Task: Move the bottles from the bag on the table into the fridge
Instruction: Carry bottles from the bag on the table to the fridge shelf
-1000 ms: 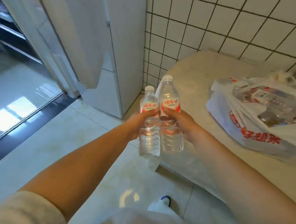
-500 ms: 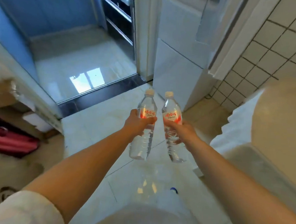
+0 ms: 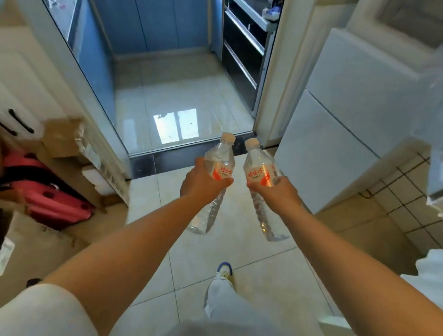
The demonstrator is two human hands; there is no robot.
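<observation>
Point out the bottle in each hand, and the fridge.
Left-hand bottle (image 3: 222,165), head view, upper body above the label.
Right-hand bottle (image 3: 257,162), head view, shoulder above the label.
Fridge (image 3: 345,133), head view, white front panel.

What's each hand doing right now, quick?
Left hand: closed around a water bottle, gripped at its label.
Right hand: closed around a second water bottle, also at its label.

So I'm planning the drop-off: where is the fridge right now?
In the head view the white fridge stands at the right, beside the doorway, just beyond the bottle gripped by the right hand.
</observation>
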